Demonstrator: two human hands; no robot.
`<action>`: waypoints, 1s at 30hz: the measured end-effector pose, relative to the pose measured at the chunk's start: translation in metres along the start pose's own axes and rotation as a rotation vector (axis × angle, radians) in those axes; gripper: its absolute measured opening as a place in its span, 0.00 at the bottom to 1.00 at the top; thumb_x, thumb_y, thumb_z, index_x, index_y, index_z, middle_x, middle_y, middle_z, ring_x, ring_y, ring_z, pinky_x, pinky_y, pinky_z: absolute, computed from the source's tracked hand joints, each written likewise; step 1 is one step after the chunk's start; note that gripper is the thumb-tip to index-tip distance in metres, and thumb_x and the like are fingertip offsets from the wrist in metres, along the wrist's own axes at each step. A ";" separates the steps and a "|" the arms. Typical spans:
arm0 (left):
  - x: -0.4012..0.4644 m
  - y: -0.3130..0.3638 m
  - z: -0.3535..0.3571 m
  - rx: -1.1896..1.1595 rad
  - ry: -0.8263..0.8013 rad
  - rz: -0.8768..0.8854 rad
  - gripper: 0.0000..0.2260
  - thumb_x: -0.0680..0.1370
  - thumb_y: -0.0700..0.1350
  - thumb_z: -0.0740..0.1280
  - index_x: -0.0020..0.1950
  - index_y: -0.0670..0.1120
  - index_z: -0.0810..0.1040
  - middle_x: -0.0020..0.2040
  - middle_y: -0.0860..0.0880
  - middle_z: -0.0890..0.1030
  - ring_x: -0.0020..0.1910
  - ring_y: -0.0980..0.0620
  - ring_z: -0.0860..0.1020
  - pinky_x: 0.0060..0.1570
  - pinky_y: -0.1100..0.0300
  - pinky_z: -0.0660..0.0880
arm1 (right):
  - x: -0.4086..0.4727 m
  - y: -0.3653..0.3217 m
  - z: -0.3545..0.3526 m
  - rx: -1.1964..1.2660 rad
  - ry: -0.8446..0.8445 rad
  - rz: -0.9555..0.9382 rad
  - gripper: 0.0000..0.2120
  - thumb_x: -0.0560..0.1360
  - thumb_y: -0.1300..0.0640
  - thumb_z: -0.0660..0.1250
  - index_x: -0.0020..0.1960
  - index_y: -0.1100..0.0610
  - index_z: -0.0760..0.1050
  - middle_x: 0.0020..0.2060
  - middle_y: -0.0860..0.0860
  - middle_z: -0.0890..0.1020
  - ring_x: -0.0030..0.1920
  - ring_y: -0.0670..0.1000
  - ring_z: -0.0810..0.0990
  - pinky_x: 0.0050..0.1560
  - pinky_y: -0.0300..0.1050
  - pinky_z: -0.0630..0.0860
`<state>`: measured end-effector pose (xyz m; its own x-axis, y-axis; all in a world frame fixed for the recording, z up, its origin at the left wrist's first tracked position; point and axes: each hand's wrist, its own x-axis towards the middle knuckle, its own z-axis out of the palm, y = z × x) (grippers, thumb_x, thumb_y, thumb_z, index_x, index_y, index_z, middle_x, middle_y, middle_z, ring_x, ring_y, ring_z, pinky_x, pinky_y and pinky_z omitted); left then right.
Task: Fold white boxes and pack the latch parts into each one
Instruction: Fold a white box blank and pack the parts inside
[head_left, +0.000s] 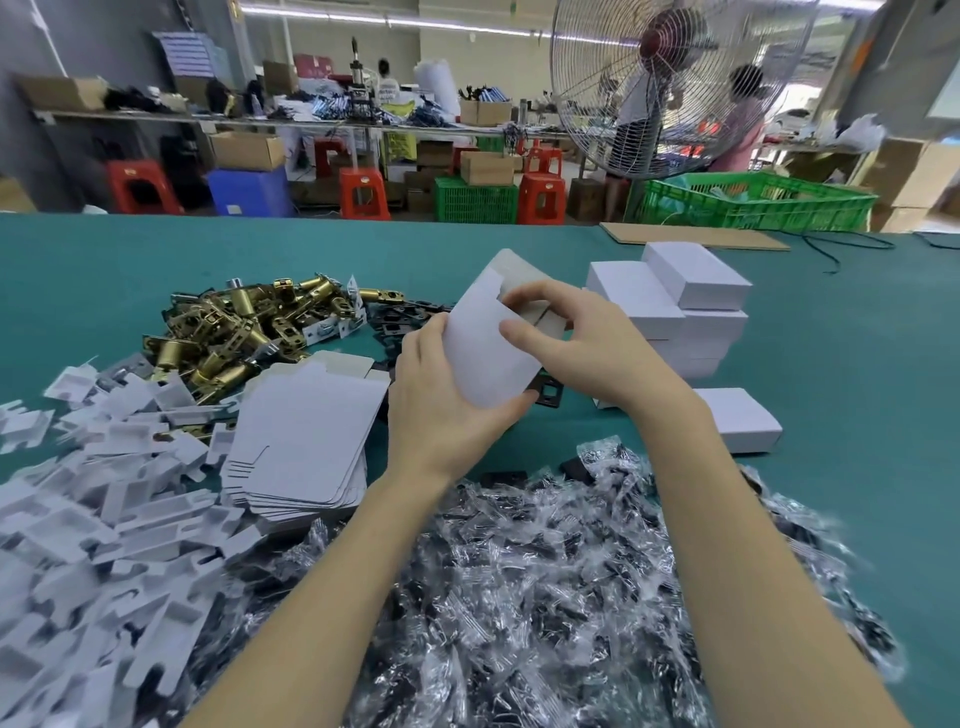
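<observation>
both hands forming a white box blank (491, 343) above mid worktop (831, 364), not yet packed.

left hand (441, 410) grips the blank's lower edge from beneath, right hand (576, 338) pinches its upper flap end; both grips grasping the blank. flat blanks stack (306, 441) lies toward the near-left, brass latches (239, 327) toward the far-left, finished boxes (675, 306) w/ far-right. to do it well: square the sleeve first, tuck side flaps before the lid, keep creases crisp, don't crush corners.
</observation>
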<state>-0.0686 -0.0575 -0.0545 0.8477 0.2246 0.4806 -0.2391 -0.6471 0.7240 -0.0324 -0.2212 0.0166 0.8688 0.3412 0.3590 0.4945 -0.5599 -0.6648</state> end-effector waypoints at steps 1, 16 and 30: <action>0.000 0.000 0.000 -0.005 -0.010 0.000 0.49 0.64 0.66 0.78 0.78 0.48 0.61 0.69 0.53 0.68 0.69 0.52 0.68 0.66 0.49 0.71 | 0.000 0.001 0.000 0.003 0.015 -0.003 0.08 0.78 0.46 0.70 0.58 0.42 0.79 0.53 0.33 0.81 0.55 0.29 0.74 0.47 0.20 0.66; -0.002 0.001 -0.004 -0.097 -0.047 0.072 0.38 0.67 0.61 0.78 0.73 0.54 0.69 0.65 0.57 0.74 0.60 0.55 0.75 0.57 0.49 0.78 | -0.004 0.011 -0.001 -0.044 -0.075 0.074 0.16 0.74 0.36 0.71 0.51 0.48 0.84 0.46 0.41 0.86 0.48 0.37 0.80 0.44 0.36 0.74; 0.003 0.005 -0.010 -0.486 -0.256 -0.130 0.24 0.66 0.60 0.81 0.57 0.55 0.79 0.50 0.57 0.84 0.48 0.57 0.83 0.45 0.59 0.81 | -0.001 0.007 -0.003 0.090 0.098 -0.079 0.15 0.69 0.50 0.81 0.53 0.46 0.80 0.46 0.32 0.81 0.48 0.39 0.80 0.53 0.46 0.79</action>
<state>-0.0722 -0.0525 -0.0444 0.9581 0.0570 0.2807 -0.2643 -0.2020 0.9430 -0.0295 -0.2280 0.0137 0.8275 0.3038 0.4722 0.5613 -0.4629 -0.6860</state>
